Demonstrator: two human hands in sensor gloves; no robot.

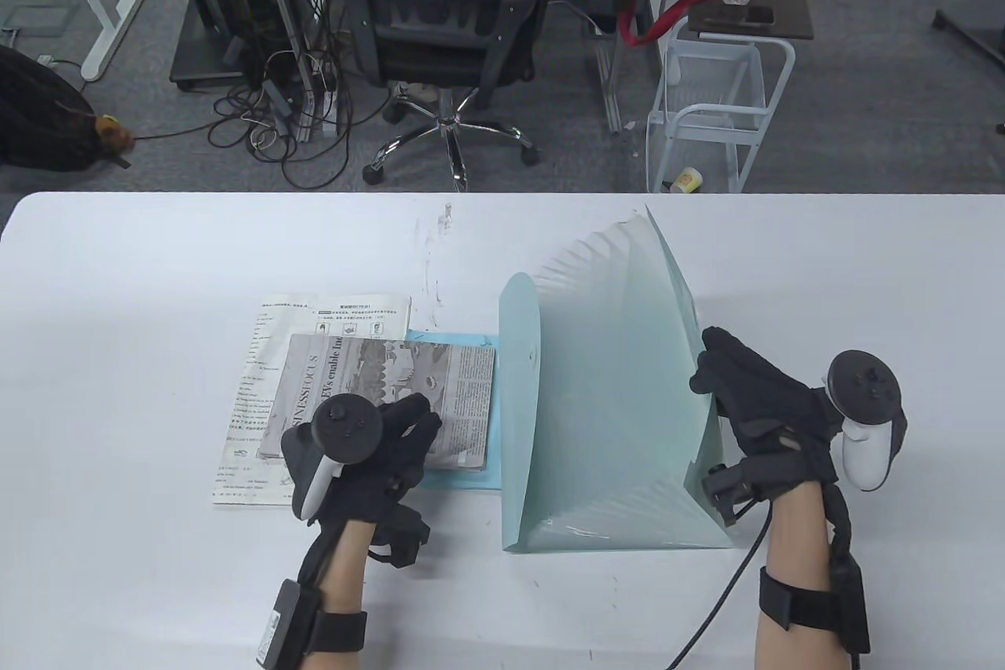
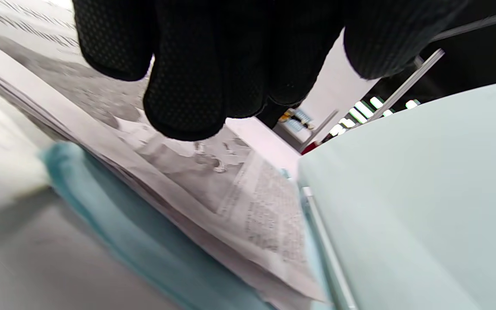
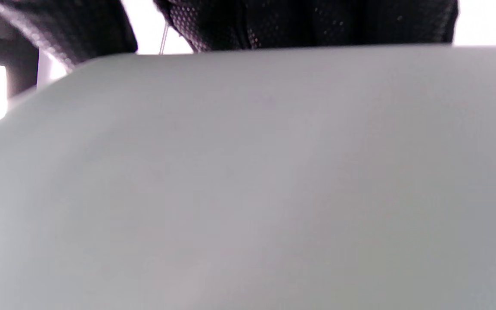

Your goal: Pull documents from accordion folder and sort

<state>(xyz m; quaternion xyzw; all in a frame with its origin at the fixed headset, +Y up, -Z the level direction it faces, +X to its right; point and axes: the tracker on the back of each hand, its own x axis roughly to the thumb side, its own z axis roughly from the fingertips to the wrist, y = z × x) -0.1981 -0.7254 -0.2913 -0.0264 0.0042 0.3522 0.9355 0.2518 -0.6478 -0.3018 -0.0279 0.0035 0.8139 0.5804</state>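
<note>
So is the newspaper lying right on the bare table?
No, the newspaper rests on a blue folder, beside a printed sheet on the table.

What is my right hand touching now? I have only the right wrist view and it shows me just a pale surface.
Observer: The right hand grips the right edge of the accordion folder, which stands fanned open on the table.
Operator: Is any paper already out?
Observer: Yes. A folded newspaper lies left of the folder, on top of a blue sheet and a printed white sheet.
Operator: And where is my left hand?
Observer: The left hand is at the near edge of the newspaper, its fingers over the page. Whether they press it, I cannot tell.
</note>
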